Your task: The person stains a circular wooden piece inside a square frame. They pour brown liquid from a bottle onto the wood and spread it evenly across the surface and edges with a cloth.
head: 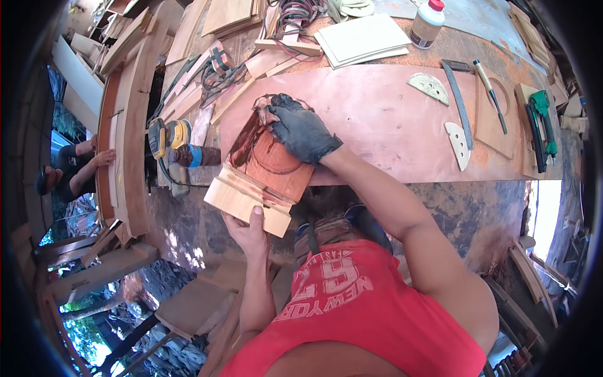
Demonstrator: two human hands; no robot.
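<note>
My left hand, bare, grips the pale unstained end of a wooden piece, thumb on top. The piece has a raised round shape and stepped moulding, and it is tilted at the bench's near edge. Wet dark reddish-brown stain streaks its far left side, while the round part looks orange-brown. My right hand, in a black glove, holds a stained rag against the far end of the piece. The glove hides part of the rag and the round shape.
A plywood-topped bench carries an orbital sander, a plastic bottle of dark liquid, a file, a screwdriver, a green-handled tool and a red-capped bottle. Cables lie behind. Another person stands left by long boards.
</note>
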